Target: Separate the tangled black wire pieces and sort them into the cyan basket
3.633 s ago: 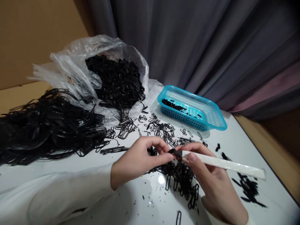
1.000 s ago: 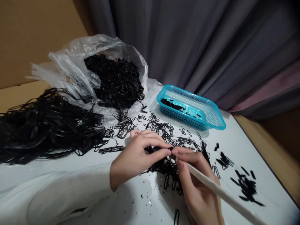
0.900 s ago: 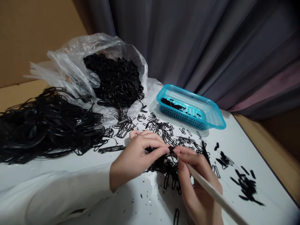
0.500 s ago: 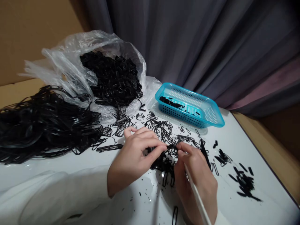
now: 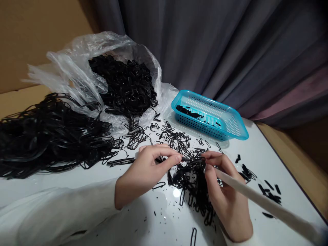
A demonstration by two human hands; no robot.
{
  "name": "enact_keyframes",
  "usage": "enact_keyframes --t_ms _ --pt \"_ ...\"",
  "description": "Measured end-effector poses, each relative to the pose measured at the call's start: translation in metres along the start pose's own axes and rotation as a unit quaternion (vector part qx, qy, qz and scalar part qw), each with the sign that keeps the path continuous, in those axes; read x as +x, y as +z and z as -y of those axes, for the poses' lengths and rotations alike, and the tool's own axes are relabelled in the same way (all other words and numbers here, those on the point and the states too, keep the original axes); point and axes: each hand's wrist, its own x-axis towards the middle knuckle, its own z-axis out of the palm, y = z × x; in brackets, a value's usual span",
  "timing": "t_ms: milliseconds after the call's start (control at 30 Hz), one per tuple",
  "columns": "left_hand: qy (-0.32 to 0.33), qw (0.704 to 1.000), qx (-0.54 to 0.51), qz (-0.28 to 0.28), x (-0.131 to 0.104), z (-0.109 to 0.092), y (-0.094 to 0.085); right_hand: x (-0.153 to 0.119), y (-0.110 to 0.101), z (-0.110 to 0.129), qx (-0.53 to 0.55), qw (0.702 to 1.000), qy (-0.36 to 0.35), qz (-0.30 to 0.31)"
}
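Observation:
My left hand is closed in a pinch on a small black strip, held just over a pile of black loops. The right hand grips a long pale stick-like tool, pen fashion, its shaft slanting down to the right and blurred at the near end. The tool's tip is hidden at my right fingertips, which are close to the strip's right end; whether they touch it I cannot tell. More thin black loops lie scattered behind my hands.
A blue perforated basket with some black pieces stands at the back. To its left, a clear plastic bag spills black strips. A tangled black heap lies at left, and small black pieces lie near the right edge.
My right hand has shifted right, away from the left fingertips, and its tool has swung from steep to slanting rightward. More of the loop pile shows between my hands.

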Motion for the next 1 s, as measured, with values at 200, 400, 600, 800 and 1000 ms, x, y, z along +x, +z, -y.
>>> enact_keyframes --t_ms 200,400,600,800,1000 --pt "0.020 0.999 -0.020 0.016 -0.001 0.004 0.004 -0.005 0.005 0.009 0.108 0.991 0.057 0.057" --pt "0.074 0.990 0.117 -0.006 -0.008 0.002 0.006 -0.009 0.012 0.018 0.108 0.986 0.104 0.072" --pt "0.123 0.975 0.186 -0.015 -0.014 0.000 0.006 -0.011 0.009 0.018 0.068 0.995 0.035 0.069" --pt "0.104 0.982 0.145 0.056 -0.009 -0.002 0.002 -0.015 0.012 0.019 0.047 0.995 -0.032 0.085" --pt "-0.063 0.983 -0.116 0.131 0.000 -0.005 0.000 -0.017 0.014 0.023 0.029 0.994 -0.102 0.024"
